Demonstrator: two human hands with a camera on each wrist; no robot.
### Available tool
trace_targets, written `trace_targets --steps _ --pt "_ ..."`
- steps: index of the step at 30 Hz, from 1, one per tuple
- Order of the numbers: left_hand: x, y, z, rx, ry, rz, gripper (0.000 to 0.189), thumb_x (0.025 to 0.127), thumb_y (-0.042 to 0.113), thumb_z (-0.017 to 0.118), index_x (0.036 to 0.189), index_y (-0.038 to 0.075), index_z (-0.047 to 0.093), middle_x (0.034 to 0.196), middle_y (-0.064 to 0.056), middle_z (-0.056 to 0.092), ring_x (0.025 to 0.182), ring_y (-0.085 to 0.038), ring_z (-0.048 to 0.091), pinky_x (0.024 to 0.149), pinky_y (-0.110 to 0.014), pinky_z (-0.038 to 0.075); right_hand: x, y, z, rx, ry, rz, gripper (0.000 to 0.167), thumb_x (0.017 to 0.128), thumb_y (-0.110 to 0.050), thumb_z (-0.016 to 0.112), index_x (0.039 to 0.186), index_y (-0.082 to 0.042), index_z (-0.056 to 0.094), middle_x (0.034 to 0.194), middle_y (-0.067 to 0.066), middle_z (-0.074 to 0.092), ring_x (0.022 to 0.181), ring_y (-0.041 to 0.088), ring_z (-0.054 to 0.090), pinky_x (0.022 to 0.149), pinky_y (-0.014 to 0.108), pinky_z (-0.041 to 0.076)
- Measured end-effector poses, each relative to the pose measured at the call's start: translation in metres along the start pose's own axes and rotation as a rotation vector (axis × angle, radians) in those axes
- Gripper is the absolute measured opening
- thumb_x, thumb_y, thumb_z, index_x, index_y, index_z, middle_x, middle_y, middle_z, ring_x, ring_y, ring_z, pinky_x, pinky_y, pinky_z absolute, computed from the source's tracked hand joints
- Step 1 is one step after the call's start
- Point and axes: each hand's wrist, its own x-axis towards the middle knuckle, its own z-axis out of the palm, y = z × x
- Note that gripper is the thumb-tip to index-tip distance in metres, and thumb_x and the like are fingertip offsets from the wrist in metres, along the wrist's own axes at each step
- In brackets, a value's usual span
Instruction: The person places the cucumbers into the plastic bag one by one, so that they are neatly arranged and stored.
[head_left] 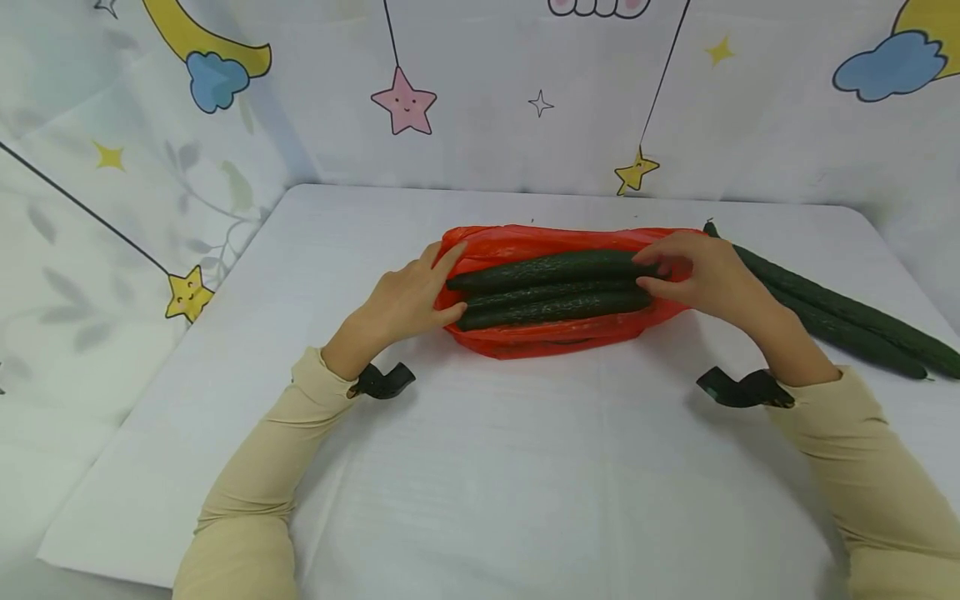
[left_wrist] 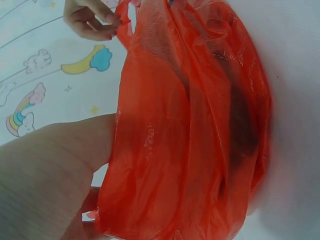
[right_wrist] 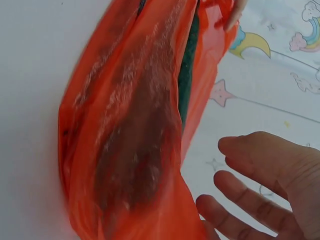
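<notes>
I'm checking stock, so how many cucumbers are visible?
5: three cucumbers in the red bag, two more on the table to its right; others may be hidden inside.

Cannot clearly see the right ends of the cucumbers (head_left: 555, 268) inside the red bag (head_left: 510, 342), partly covered by the right grip (head_left: 693, 271), nor their undersides, hidden by the bag. Cannot count the dark shapes (left_wrist: 242, 130) in the bag from the left wrist view, blurred through its side. Lose the fingertips of the left grip (head_left: 405, 296) behind the bag there. Right of the bag, cannot follow the loose cucumbers (head_left: 862, 315) whole, broken by the right grip and forearm (head_left: 795, 346). Nearer than the bag, lose both sleeves (head_left: 247, 500) below the head view's edge.
</notes>
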Motion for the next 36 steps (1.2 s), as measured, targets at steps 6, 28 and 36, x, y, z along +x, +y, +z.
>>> trace_targets --steps 6,28,36 --pt "-0.001 0.000 -0.001 0.007 0.003 0.002 0.081 0.091 0.037 0.064 0.154 0.007 0.022 0.150 -0.022 0.033 0.111 -0.037 0.059 0.067 -0.047 0.058 -0.006 0.004 -0.013 -0.023 0.044 0.057 0.026 0.080 -0.004 0.077 0.106 -0.003 0.072 0.096 0.009 0.067 0.081 0.010 0.052 0.069 0.008 0.041" --pt "0.001 0.000 0.002 0.009 -0.006 0.005 0.080 0.091 0.037 0.064 0.154 0.007 0.023 0.149 -0.022 0.033 0.112 -0.038 0.058 0.069 -0.048 0.058 -0.042 0.044 -0.041 0.085 0.130 0.309 0.030 0.086 -0.019 0.075 0.111 -0.003 0.070 0.086 -0.031 0.054 0.082 -0.009 0.049 0.071 -0.001 0.036" --pt "0.001 -0.001 0.003 0.010 -0.006 0.000 0.081 0.091 0.037 0.064 0.154 0.008 0.022 0.148 -0.022 0.034 0.112 -0.037 0.059 0.070 -0.050 0.057 -0.053 0.064 -0.047 0.075 0.126 0.426 0.035 0.085 -0.029 0.076 0.111 -0.006 0.070 0.085 -0.031 0.054 0.081 -0.009 0.049 0.068 0.005 0.035"
